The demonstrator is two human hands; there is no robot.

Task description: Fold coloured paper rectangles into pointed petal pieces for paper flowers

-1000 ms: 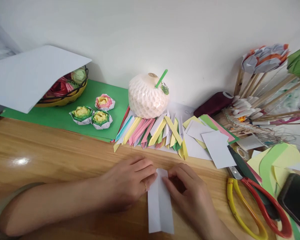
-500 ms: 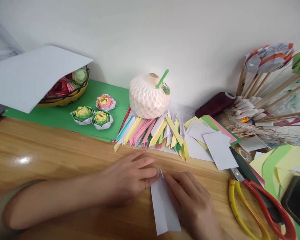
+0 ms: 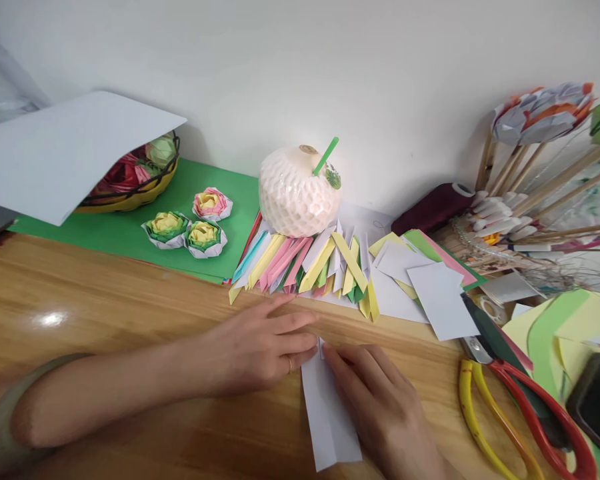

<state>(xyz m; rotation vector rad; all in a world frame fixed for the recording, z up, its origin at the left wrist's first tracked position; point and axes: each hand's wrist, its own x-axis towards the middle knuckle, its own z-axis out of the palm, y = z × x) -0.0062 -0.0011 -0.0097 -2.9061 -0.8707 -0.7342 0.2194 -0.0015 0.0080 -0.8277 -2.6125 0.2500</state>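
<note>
"Starting at the left, what do we see finished?"

"Three paper flowers [image 3: 203, 235] on the green sheet [image 3: 110, 233] toward the table's [image 3: 130, 313] far left corner, then folded strips [image 3: 316, 268] along its far edge."

"And the work under way?"

"Our left hand [image 3: 260, 350] spreads its fingers, tips on the white paper strip [image 3: 327, 420]; its thumb is hidden, so we cannot tell if it grips. Our right hand [image 3: 380, 393] pinches the strip's far right corner, short of the table's far edge."

"How far along?"

"Early, we judge: creased lengthwise, one flap turned over, near end unfolded."

"Against a second ago?"

"That near end has swung right."
</note>
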